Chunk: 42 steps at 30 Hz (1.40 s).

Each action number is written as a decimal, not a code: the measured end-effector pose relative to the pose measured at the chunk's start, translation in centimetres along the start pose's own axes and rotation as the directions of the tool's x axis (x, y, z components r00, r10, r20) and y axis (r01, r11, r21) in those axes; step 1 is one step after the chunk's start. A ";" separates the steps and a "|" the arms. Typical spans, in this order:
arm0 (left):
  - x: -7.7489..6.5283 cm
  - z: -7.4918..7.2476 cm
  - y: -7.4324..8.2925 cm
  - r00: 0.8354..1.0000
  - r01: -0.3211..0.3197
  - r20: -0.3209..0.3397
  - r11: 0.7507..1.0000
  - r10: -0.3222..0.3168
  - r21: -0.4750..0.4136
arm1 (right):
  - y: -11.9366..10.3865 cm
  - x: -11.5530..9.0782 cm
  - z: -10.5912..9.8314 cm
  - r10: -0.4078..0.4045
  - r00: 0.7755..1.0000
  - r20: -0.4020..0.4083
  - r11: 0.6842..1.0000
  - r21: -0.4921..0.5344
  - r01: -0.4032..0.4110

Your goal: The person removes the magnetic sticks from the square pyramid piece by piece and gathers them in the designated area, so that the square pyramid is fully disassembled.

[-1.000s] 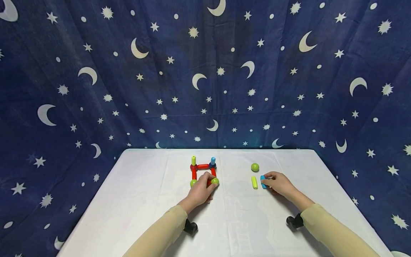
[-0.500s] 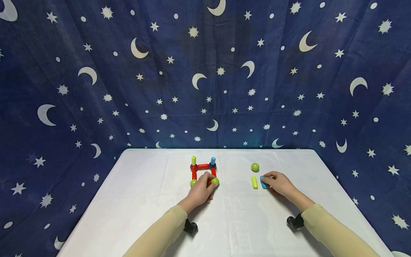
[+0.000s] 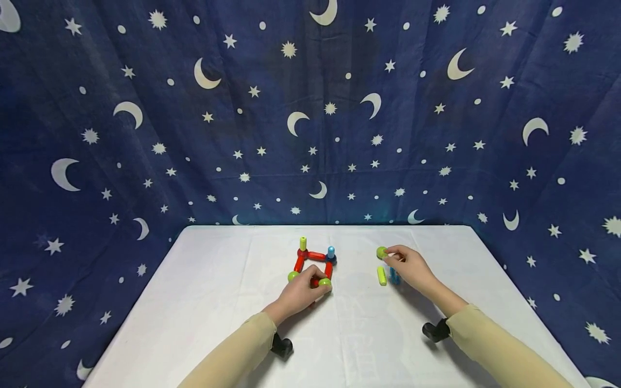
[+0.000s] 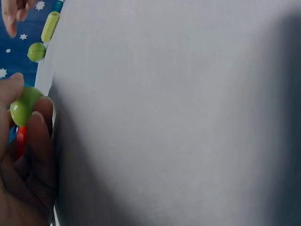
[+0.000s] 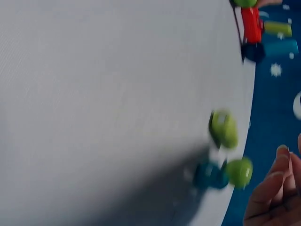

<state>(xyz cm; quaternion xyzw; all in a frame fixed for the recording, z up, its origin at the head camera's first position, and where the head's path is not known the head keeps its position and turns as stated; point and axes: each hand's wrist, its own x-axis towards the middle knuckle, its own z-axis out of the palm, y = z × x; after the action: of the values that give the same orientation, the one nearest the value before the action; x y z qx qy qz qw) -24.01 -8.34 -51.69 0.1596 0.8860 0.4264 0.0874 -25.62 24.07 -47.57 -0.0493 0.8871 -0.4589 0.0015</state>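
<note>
My left hand (image 3: 299, 291) pinches a green ball (image 4: 26, 106) between thumb and fingers. The ball is the near right corner of a ball-and-stick square with red sticks (image 3: 317, 256). A yellow-green stick (image 3: 303, 243) stands upright on its red ball, and a blue stick (image 3: 331, 252) on its dark blue ball. Another green ball (image 3: 292, 276) forms the near left corner. My right hand (image 3: 409, 268) hovers by a loose green ball (image 3: 381, 252); the right wrist view (image 5: 282, 188) shows a gap between its fingertips and the ball.
Close below the right hand lie a loose yellow-green stick (image 3: 381, 276) and a loose blue stick (image 3: 394, 276), the latter partly covered by the hand. All stand on a white-covered table (image 3: 204, 302). A star-patterned blue cloth (image 3: 242, 134) rises behind and beside it.
My right hand has left the loose blue stick and moved away from me to the loose green ball. The square in my left hand has turned slightly, its far side shifting right.
</note>
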 end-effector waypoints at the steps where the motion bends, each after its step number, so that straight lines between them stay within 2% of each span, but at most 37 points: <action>1: -0.1 0.0 0.0 1.000 0.001 0.017 1.000 0.000 -0.016 | -0.4 0.1 0.6 -0.026 1.000 0.014 1.000 0.002 0.026; 5: -0.4 -0.4 0.1 0.997 -0.006 0.076 1.000 0.007 -0.010 | -2.0 0.6 3.5 -0.084 0.995 0.060 0.996 0.009 0.083; 12: -0.9 -1.5 0.2 0.992 -0.083 0.111 0.985 0.066 0.153 | -3.9 1.0 7.9 -0.090 0.985 0.144 0.993 0.088 0.078; 17: -1.1 -2.5 0.1 0.990 -0.113 0.109 0.972 0.092 0.205 | -4.4 1.0 8.9 -0.088 0.988 0.126 0.993 0.089 0.077; 23: -1.1 -3.8 -0.6 0.994 -0.095 0.082 0.967 0.077 0.237 | -4.2 0.8 9.1 -0.036 0.990 0.136 0.987 0.158 0.015; 28: -0.9 -4.4 -1.2 0.997 -0.077 0.029 0.957 0.072 0.281 | -3.9 0.9 9.3 -0.011 0.990 0.137 0.978 0.209 -0.018; 32: -0.8 -4.0 -0.9 0.998 -0.055 -0.017 0.950 0.064 0.309 | -3.7 1.0 9.6 0.037 0.988 0.148 0.968 0.241 -0.072; 36: -0.7 -3.0 0.1 0.997 -0.043 -0.045 0.951 0.059 0.306 | -3.7 1.2 10.0 0.085 0.985 0.151 0.949 0.289 -0.126; 39: -0.5 -1.9 0.9 0.997 -0.040 -0.051 0.964 0.055 0.261 | -3.8 1.3 10.3 0.103 0.983 0.152 0.927 0.343 -0.150; 42: 0.0 -0.8 1.4 0.998 -0.027 -0.058 0.984 0.038 0.175 | -3.8 1.5 10.6 0.117 0.980 0.160 0.892 0.416 -0.175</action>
<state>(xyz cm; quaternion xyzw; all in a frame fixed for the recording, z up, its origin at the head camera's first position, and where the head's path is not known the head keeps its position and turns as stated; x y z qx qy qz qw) -23.93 -8.13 -50.03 0.1680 0.9195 0.3532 0.0390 -26.31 13.18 -50.56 -0.0108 0.7639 -0.6366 0.1050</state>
